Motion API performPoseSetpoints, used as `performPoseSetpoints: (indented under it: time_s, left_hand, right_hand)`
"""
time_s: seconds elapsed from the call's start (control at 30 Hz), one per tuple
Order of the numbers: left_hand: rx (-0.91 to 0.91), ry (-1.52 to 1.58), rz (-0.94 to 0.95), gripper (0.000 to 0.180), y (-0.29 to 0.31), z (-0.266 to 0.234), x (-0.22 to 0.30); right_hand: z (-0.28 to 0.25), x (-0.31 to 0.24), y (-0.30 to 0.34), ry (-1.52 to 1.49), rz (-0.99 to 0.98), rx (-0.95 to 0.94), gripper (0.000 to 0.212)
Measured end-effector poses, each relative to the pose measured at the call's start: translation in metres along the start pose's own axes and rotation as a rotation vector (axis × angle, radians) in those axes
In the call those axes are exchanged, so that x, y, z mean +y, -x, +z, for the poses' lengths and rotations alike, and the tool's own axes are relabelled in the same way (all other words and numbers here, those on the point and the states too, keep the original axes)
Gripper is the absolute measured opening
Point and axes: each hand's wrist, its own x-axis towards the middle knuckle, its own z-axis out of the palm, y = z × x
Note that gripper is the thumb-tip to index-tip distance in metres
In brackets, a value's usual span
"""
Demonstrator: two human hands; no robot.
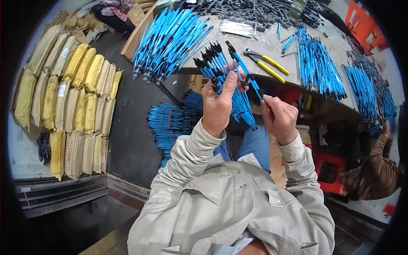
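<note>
Left grip (217, 103) thumb-up and curled, right grip (280, 117) nearby in a fingertip pinch.

A table (292, 65) strip lies free between pliers (275, 64) and right rod pile (318, 68); held rods (241, 105) block leftward.

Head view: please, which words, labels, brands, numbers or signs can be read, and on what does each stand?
Upper white label, on a sack: too small to read.
Lower white label, on another sack: too small to read.
Upper brown cardboard: print, partly hidden; I do not copy it out.
Lower brown cardboard: print, partly covered; not copied either.
</note>
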Motion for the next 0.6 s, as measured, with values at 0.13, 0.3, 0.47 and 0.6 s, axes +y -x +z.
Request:
performPoseSetpoints:
  time_s: [0.13,0.3,0.47,0.6]
  left_hand:
    - [-0.063,-0.037,0.071,0.029,0.029,0.005,0.006]
    - [-0.029,-0.114,0.224,0.022,0.049,0.013,0.007]
    - [0.015,-0.078,0.324,0.025,0.069,0.034,0.011]
    - [-0.147,-0.104,0.158,0.019,0.074,0.037,0.018]
  right_hand:
    - [-0.011,-0.026,0.007,0.027,-0.068,0.015,0.015]
    - [-0.019,-0.049,0.016,-0.071,-0.004,0.119,0.016]
    - [-0.021,-0.064,0.029,-0.072,-0.018,0.198,0.016]
    - [-0.022,-0.055,0.034,-0.106,0.070,0.237,0.013]
